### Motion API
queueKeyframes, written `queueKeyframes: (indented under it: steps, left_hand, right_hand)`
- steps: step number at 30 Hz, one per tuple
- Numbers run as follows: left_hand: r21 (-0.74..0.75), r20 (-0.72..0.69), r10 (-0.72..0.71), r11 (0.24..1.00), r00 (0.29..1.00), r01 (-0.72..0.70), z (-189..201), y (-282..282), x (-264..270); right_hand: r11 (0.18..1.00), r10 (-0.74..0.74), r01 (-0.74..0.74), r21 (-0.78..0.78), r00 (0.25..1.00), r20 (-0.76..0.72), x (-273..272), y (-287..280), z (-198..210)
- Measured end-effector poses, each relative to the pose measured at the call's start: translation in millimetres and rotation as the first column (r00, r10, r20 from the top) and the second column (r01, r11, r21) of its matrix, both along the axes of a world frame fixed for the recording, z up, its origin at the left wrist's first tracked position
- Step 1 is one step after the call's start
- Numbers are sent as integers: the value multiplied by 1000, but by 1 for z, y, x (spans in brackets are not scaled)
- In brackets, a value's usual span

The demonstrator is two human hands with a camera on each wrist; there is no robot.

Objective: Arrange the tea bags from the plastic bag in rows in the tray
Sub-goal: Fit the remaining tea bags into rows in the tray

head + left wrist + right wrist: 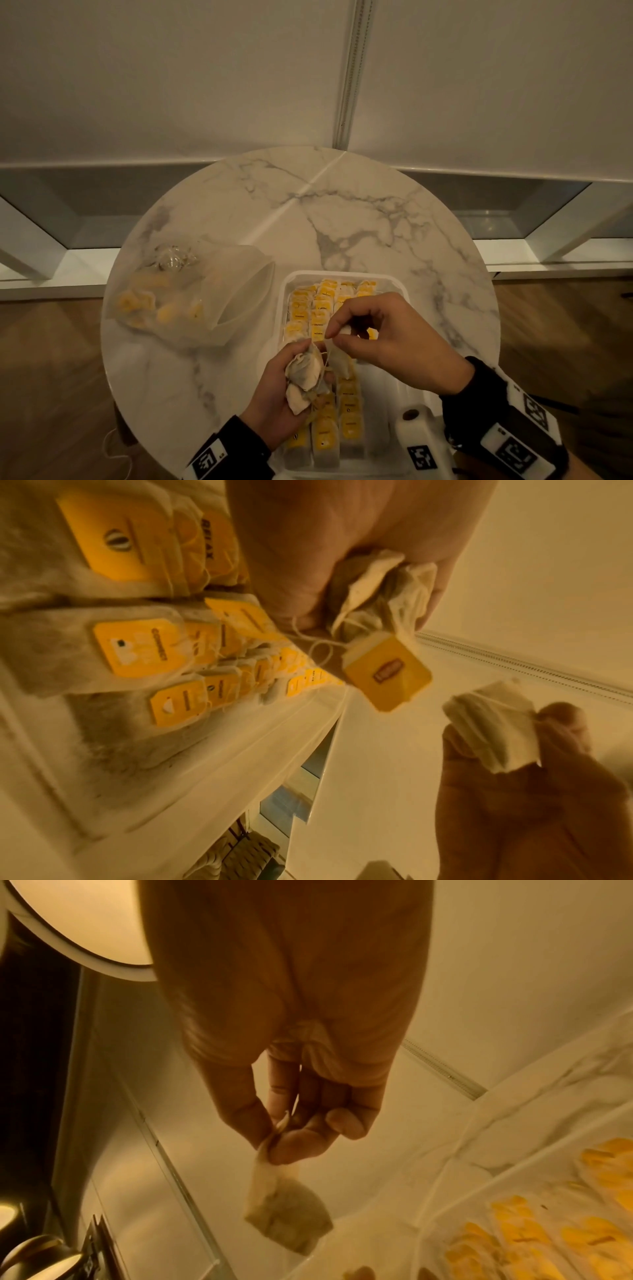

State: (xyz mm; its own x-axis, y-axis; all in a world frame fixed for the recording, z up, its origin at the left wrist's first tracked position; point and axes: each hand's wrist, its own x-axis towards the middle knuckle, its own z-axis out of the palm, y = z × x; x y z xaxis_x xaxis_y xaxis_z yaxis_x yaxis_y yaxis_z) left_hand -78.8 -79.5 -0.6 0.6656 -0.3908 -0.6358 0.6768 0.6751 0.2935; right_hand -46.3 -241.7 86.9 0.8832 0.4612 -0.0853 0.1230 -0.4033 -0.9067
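While the left hand (291, 387) clutches a tangled bunch of tea bags (305, 371) above the tray (284, 294), the right hand (383, 339) pinches one tea bag (287, 1202) by its top edge, light, soft, tearable paper.

The round table (359, 212) looks like polished, grey-veined marble, the tray (281, 301) at 6 o'clock on it like smooth white plastic holding matt, fibrous paper tea bags (61, 645) with glossy yellow card tags, and the plastic bag (219, 294) at 9 o'clock is thin, cloudy film.
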Motion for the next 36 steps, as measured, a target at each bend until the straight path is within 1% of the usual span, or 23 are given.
queueKeyframes:
  steps: [3,6,8,10,13,16,18,19,21,25,27,32,36]
  left_hand:
    - [-15,7,-18,1000,1000,19,-3,-2,-1]
    - [12,-10,-37,999,999,37,-6,-2,-1]
    - [17,-16,-61,998,998,61,-7,-1,-1]
    - [15,2,-97,995,995,97,-6,-1,-1]
    - [16,22,-140,990,990,140,-9,0,-1]
    - [4,25,-185,983,982,185,-13,2,0]
    - [-15,9,-206,978,978,206,-13,3,0]
    - [-24,9,-195,980,981,195,-12,2,0]
    - [-37,27,-163,986,986,164,-11,3,0]
    - [-82,65,-161,983,985,166,-16,6,0]
    - [-111,67,-143,982,987,150,-16,8,0]
    - [-162,75,-82,982,994,94,-11,14,2]
    - [-169,74,-70,982,995,81,-12,18,2]
  right_hand:
    - [1000,-1,1,14,1000,12,-2,0,10]
    - [1000,-22,22,2,999,49,-2,-3,21]
    - [999,-10,14,-38,996,88,-1,-9,29]
    - [995,40,-32,-92,995,92,2,-16,37]
    - [976,95,-62,-209,984,152,7,-28,43]
    - [936,108,-17,-352,965,239,13,-39,44]
    - [899,117,9,-437,959,260,17,-45,43]
    - [882,114,25,-471,958,265,19,-49,43]
    - [861,98,67,-503,951,293,22,-57,42]
    - [803,117,158,-575,904,411,26,-69,33]
    - [772,118,166,-613,911,395,27,-73,25]
    - [739,182,62,-671,941,287,29,-77,0]
    - [686,197,-85,-723,978,72,29,-72,-23]
